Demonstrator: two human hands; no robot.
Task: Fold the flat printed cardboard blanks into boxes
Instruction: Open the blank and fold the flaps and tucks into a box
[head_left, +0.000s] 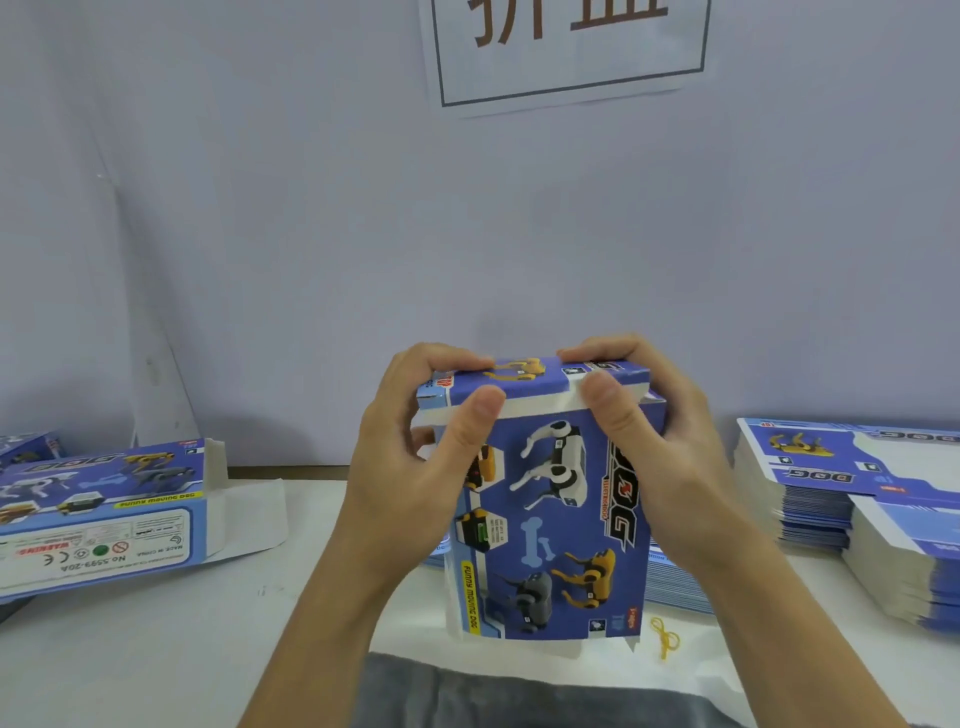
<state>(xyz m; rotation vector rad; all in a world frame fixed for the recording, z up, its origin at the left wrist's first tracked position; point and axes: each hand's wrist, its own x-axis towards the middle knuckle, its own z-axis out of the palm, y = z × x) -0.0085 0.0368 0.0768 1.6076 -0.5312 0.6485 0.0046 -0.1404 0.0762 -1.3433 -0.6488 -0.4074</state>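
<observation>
A blue printed cardboard box (550, 525) with robot dog pictures stands upright in front of me, its lower end near the table edge. My left hand (415, 447) grips its upper left corner, fingers curled over the top flap and thumb on the front face. My right hand (644, 431) grips the upper right corner the same way, thumb pressing the white flap edge. The top flap is folded over. A folded box (98, 509) lies on its side at the left with its end flaps open.
Tall stacks of flat blue blanks (852, 488) sit at the right, and another low stack (675, 582) lies behind the held box. A yellow rubber band (665, 636) rests on the white table. A paper sign (566, 47) hangs on the wall.
</observation>
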